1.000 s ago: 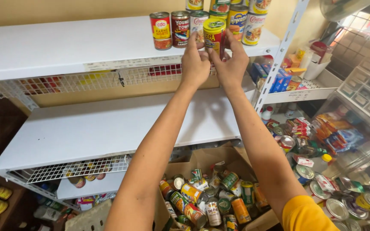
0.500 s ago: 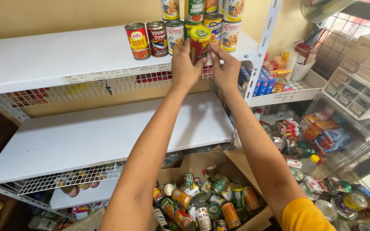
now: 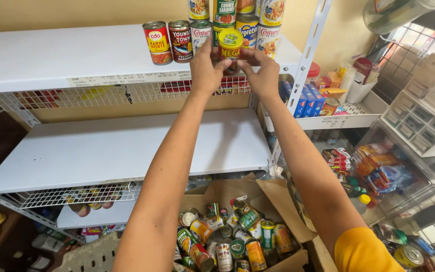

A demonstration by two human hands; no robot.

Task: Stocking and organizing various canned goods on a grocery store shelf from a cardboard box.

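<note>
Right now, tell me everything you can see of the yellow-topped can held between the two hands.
The yellow-topped can is a small cylinder, metal by its look, with a flat yellow lid and a red and yellow label. It stands upright at the front edge of the top white shelf, just in front of the row of stacked cans. The left hand grips its left side and the right hand its right; whether its base rests on the shelf is hidden.

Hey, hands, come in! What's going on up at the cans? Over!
Left hand and right hand both on yellow-lidded can. Can at top shelf edge. Row of cans close behind.
</note>
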